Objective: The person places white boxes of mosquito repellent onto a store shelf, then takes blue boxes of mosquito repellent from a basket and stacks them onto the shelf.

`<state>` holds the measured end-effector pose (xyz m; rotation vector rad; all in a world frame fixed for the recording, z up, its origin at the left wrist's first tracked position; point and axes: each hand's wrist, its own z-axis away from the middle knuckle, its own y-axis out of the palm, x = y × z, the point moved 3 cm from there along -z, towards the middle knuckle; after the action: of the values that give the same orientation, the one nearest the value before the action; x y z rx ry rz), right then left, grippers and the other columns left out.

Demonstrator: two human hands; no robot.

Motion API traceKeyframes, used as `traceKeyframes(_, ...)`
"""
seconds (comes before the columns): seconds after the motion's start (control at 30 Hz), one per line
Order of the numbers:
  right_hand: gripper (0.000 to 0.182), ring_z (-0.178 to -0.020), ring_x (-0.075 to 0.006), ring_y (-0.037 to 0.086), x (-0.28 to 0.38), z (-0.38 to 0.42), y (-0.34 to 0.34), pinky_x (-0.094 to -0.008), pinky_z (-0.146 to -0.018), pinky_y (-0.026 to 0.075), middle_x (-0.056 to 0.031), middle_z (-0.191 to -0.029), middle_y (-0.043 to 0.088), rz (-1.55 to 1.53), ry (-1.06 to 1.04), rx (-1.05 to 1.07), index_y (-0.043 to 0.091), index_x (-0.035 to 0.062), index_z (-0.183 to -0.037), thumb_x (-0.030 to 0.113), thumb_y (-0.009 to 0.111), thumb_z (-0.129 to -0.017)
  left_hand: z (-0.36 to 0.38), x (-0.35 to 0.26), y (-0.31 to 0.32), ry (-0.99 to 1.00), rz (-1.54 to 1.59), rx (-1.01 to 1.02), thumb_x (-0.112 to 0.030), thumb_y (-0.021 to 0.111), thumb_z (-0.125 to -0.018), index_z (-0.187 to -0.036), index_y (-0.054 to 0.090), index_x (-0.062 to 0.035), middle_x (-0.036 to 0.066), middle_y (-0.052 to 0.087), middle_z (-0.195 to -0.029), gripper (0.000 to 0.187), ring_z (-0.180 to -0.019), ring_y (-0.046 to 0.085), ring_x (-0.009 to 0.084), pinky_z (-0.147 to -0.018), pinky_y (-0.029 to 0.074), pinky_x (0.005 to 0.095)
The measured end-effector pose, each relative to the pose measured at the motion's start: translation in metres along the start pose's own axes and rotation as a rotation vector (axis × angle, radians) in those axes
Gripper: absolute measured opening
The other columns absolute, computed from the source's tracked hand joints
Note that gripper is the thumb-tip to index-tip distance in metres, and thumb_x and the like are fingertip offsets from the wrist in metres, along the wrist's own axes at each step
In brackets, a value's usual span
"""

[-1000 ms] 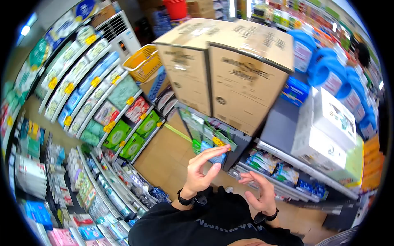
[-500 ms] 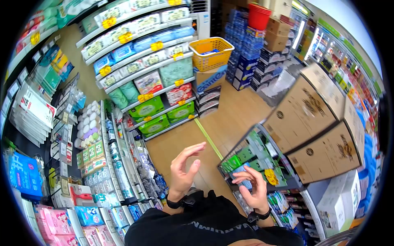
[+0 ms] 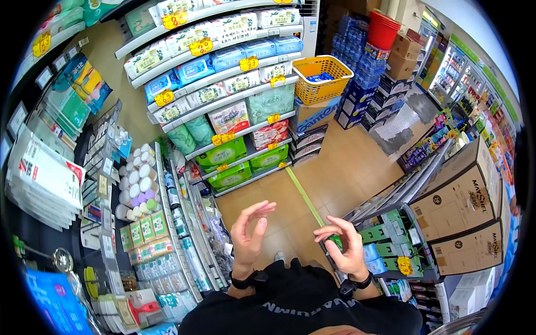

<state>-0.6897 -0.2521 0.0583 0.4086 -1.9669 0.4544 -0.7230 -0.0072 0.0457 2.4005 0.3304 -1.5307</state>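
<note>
Over the floor in the middle of the view, my left hand [image 3: 249, 233] is raised with its fingers apart and nothing in it. To the right, my right hand [image 3: 345, 245] is held up the same way, fingers slightly curled and holding nothing. Both wrists carry dark bands. Just right of my right hand, and apparently behind it, stands a shelf end with green cartons [image 3: 385, 237] and a yellow price tag [image 3: 405, 266]. Left of my left hand runs a long shelf with small packaged goods [image 3: 192, 268].
Ahead is a tissue shelf [image 3: 223, 100] beside a yellow basket [image 3: 321, 81] on stacked boxes. Large cardboard boxes [image 3: 460, 204] sit atop the right shelf. A red bucket [image 3: 383, 30] tops stacked water packs at the back. Tiled floor [image 3: 335, 167] with a yellow line runs between.
My view has shifted, so the shelf ahead looks closer and further right, and the big boxes have moved right and lower. Both hands stay raised and empty.
</note>
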Motion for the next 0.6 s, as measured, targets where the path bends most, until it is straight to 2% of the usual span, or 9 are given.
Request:
traceKeyframes(0.13, 0.055, -0.095, -0.0248, 0.072, -0.011, -0.021, 0.005, -0.0371, -0.089, 0.056, -0.0231, -0.113, 0.071, 0.004, 0.05, -0.027, 0.042, -0.0058, -0.147, -0.003, 0.06, -0.095, -0.01, 0.017, -0.014, -0.021, 0.09, -0.061, -0.006, 0.055, -0.1, -0.129, 0.06, 0.0065, 0.021, 0.072, -0.117, 0.032, -0.108, 0.07, 0.0248, -0.096, 0.051, 0.0338)
traceKeyframes(0.17, 0.054, -0.097, -0.0217, 0.072, -0.016, -0.026, 0.004, -0.0347, -0.091, 0.055, -0.0195, -0.114, 0.072, -0.021, 0.065, -0.043, 0.044, -0.0057, -0.147, -0.006, 0.057, -0.095, -0.014, 0.018, -0.015, -0.023, 0.09, -0.066, -0.007, 0.055, -0.1, -0.128, 0.06, 0.0065, 0.02, 0.073, -0.115, 0.031, -0.106, 0.07, 0.0242, -0.096, 0.051, 0.0334)
traceKeyframes(0.3, 0.052, -0.096, -0.021, 0.072, -0.027, -0.057, 0.003, -0.034, -0.089, 0.056, -0.0189, -0.113, 0.073, -0.037, 0.112, -0.084, 0.045, -0.0062, -0.146, -0.005, 0.057, -0.095, -0.031, 0.024, -0.027, -0.059, 0.084, -0.081, -0.009, 0.056, -0.101, -0.126, 0.061, 0.0063, 0.019, 0.073, -0.113, 0.03, -0.104, 0.071, 0.0229, -0.094, 0.052, 0.0328)
traceKeyframes(0.37, 0.052, -0.094, -0.0224, 0.071, -0.029, -0.075, 0.004, -0.0346, -0.087, 0.056, -0.0214, -0.111, 0.072, 0.025, 0.067, -0.038, 0.043, -0.0061, -0.146, -0.002, 0.059, -0.096, -0.04, 0.029, -0.033, -0.078, 0.079, -0.108, -0.009, 0.056, -0.101, -0.126, 0.061, 0.006, 0.018, 0.073, -0.112, 0.03, -0.104, 0.07, 0.0228, -0.094, 0.052, 0.0328)
traceKeyframes(0.6, 0.051, -0.093, -0.023, 0.071, -0.055, -0.133, -0.004, -0.0357, -0.089, 0.056, -0.0217, -0.111, 0.072, -0.025, 0.018, -0.016, 0.044, -0.0066, -0.145, -0.003, 0.059, -0.096, -0.084, 0.05, -0.038, -0.113, 0.045, -0.156, -0.011, 0.058, -0.101, -0.127, 0.061, 0.0053, 0.017, 0.073, -0.111, 0.03, -0.104, 0.07, 0.022, -0.095, 0.052, 0.0325)
